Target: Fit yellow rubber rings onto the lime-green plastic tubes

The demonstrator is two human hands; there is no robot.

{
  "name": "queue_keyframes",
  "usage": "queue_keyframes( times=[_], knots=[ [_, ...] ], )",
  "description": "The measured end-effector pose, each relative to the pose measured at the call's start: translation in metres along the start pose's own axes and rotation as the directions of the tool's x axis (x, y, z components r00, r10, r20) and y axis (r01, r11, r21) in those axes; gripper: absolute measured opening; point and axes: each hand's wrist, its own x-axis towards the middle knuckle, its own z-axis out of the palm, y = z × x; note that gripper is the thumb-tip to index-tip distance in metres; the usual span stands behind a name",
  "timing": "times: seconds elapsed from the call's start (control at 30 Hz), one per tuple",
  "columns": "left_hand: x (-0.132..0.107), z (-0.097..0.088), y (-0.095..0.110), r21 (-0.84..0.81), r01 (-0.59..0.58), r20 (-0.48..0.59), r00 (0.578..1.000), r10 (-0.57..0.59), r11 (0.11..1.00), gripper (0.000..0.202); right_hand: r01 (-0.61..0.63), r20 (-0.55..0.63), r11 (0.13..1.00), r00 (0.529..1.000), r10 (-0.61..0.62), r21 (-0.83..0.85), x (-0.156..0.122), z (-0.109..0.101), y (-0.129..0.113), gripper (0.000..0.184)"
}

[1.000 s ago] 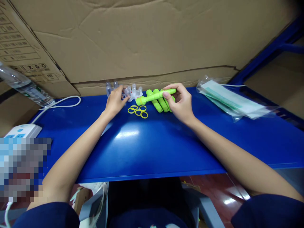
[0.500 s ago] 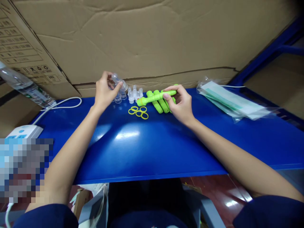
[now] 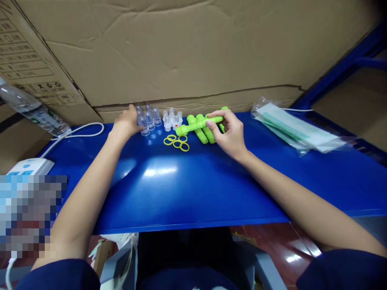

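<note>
My left hand (image 3: 126, 122) is at the left side of several clear, domed plastic caps (image 3: 149, 119), fingers and thumb apart; whether it touches the nearest cap is hard to tell. My right hand (image 3: 229, 131) pinches one end of a bright green tube-shaped plastic piece (image 3: 196, 125), which tilts slightly, its wider end to the left. Underneath it lie several like green pieces (image 3: 200, 136), partly covered by the hand. Between the caps and the green pieces stand small whitish translucent nozzle-like parts (image 3: 171, 118). Several yellow rings (image 3: 177, 143) rest in front, some overlapping.
A cardboard wall (image 3: 181, 52) rises behind the blue table (image 3: 193, 189). At the right lies a clear plastic bag with white and green contents (image 3: 296, 125). A water bottle (image 3: 33, 110), a white cable (image 3: 101, 129) and a power strip (image 3: 33, 166) are on the left.
My left hand has set down the clear cap it held and moved left and down, fingers now spread beside the group. My right hand keeps its hold, almost unmoved.
</note>
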Motion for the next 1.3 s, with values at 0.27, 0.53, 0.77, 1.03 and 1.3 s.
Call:
queue_keyframes(
  times=[0.27,0.53,0.77,1.03,1.3],
  knots=[
    [-0.028,-0.023,0.059,-0.011,-0.088,-0.118,0.989,0.086,0.996,0.037,0.203,0.093,0.966,0.977,-0.190,-0.160,-0.001,0.000,0.005,0.022],
    [-0.029,0.005,0.088,-0.377,-0.450,-0.018,0.878,0.479,0.810,0.042,-0.204,-0.016,0.951,0.977,0.214,0.233,-0.002,0.006,0.002,0.039],
    [-0.040,-0.008,0.097,-0.580,-0.424,0.108,0.807,0.581,0.696,0.032,-0.395,0.130,0.835,0.918,0.375,0.382,0.002,0.008,0.020,0.055],
    [-0.043,-0.009,0.099,-0.554,-0.424,0.185,0.776,0.603,0.716,0.035,-0.489,0.270,0.769,0.871,0.409,0.412,0.004,0.007,0.025,0.059],
    [-0.045,-0.010,0.104,-0.442,-0.454,0.220,0.781,0.584,0.774,0.033,-0.477,0.271,0.777,0.877,0.396,0.411,0.004,0.005,0.026,0.055]
  ],
)
